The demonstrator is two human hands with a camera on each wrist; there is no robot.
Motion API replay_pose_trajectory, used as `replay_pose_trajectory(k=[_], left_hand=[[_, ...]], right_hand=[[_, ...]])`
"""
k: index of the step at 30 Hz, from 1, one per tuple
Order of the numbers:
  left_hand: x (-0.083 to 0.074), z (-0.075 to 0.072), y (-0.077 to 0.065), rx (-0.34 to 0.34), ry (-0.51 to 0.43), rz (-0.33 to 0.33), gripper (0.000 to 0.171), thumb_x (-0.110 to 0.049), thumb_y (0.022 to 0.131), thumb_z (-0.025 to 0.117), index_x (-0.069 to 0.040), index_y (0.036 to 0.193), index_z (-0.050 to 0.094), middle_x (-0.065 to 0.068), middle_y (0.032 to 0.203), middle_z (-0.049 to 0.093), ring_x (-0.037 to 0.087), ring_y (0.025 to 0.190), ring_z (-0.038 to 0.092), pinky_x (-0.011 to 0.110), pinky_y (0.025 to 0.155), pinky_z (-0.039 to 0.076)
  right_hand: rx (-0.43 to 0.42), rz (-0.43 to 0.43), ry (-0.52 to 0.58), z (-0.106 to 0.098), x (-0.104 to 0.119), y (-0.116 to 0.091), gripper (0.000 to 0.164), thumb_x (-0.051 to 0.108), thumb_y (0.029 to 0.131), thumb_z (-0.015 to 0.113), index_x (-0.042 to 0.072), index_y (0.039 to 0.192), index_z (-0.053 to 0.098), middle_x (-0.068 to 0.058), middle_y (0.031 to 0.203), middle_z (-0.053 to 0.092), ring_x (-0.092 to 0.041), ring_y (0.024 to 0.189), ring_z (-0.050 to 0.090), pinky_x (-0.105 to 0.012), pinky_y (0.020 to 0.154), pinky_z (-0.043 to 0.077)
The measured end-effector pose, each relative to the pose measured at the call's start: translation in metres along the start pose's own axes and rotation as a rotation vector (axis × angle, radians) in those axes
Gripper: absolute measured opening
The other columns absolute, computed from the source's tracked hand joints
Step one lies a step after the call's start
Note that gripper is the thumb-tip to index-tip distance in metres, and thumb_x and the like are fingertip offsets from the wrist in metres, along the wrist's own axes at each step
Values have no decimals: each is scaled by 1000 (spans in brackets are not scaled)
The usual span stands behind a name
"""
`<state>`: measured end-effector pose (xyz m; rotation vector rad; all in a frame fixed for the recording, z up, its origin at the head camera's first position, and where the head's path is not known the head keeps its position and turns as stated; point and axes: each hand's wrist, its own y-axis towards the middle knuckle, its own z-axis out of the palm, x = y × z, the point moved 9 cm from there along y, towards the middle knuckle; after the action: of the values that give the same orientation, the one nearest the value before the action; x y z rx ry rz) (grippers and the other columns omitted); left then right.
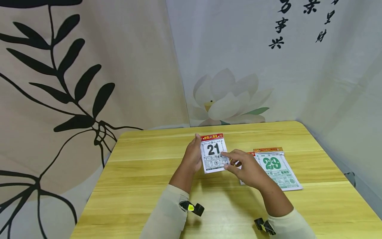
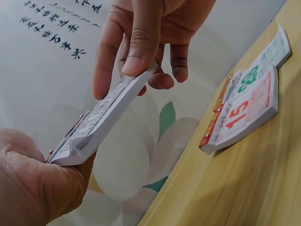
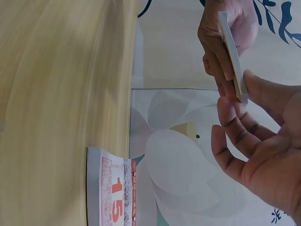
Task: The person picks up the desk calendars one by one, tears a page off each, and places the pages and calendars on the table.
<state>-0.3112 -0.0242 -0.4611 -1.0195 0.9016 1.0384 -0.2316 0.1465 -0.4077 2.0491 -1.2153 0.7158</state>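
A small tear-off calendar (image 1: 213, 162) with a red header and a black 21 is held up over the table by my left hand (image 1: 194, 154), which grips its left edge. My right hand (image 1: 249, 168) is at the calendar's right side. Its extended index finger and thumb touch the front page, the thumb near the lower corner, as the left wrist view also shows. The other right fingers bend beside the pad's edge. Behind the right hand lies a calendar with a red 15 (image 2: 249, 113), mostly hidden in the head view. Next to it is a calendar with a green 29 (image 1: 287, 172).
The wooden table (image 1: 143, 186) has its far edge close to a hanging cloth (image 1: 143, 66) printed with dark leaves, a pale lotus and black characters. Both sleeved wrists wear small black camera mounts (image 1: 192, 208).
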Motion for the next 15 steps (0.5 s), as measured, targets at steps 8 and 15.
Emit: replay_pose_trajectory(k=[8, 15], left_hand=[[2, 1, -2, 2, -3, -19, 75, -67, 112, 34, -14, 164, 43, 19, 145, 67, 25, 120, 72, 43, 108, 61], [0, 4, -6, 10, -36, -18, 71, -63, 113, 32, -14, 164, 42, 22, 142, 69, 26, 114, 75, 43, 102, 64]], right_hand=[[-67, -4, 2, -3, 2, 0, 39, 8, 98, 82, 12, 136, 78, 4, 99, 72, -5, 84, 61, -29, 79, 60], [-160, -3, 8, -8, 4, 0, 26, 11, 101, 80, 15, 126, 83, 0, 103, 78, -7, 79, 61, -25, 70, 55]])
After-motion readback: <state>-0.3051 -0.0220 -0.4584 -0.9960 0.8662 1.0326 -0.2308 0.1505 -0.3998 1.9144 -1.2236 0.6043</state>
